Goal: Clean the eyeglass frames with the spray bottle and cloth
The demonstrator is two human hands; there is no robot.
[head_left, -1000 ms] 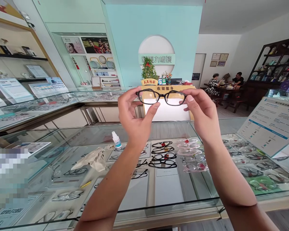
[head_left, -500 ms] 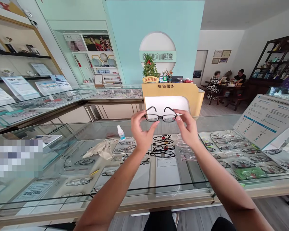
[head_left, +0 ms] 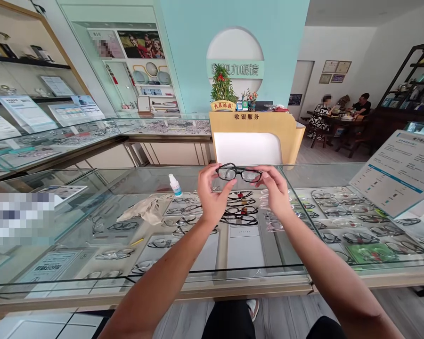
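Above the glass counter I hold a pair of black-framed eyeglasses [head_left: 239, 173] with both hands. My left hand [head_left: 212, 193] grips the left end of the frame between thumb and fingers. At the opposite end, my right hand [head_left: 276, 188] pinches the frame near its hinge. One temple arm, on the left, shows folded inward behind the lens; the other is hidden. Pale marks show on the lenses. A small white spray bottle [head_left: 175, 185] stands on the counter left of my hands, with a crumpled beige cloth [head_left: 144, 209] beside it.
Under the glass counter top [head_left: 102, 176] lie rows of eyeglass frames, including dark frames [head_left: 240, 212] below my hands. A tilted sign board [head_left: 392, 172] stands at the right. Beyond is a yellow cashier desk [head_left: 289, 141]. Two people [head_left: 321, 115] sit at a table at the back right.
The eyeglasses have turned and tilted, their right end lower, and the left temple arm now lies folded across. My view has shifted slightly downward. Both hands keep hold.
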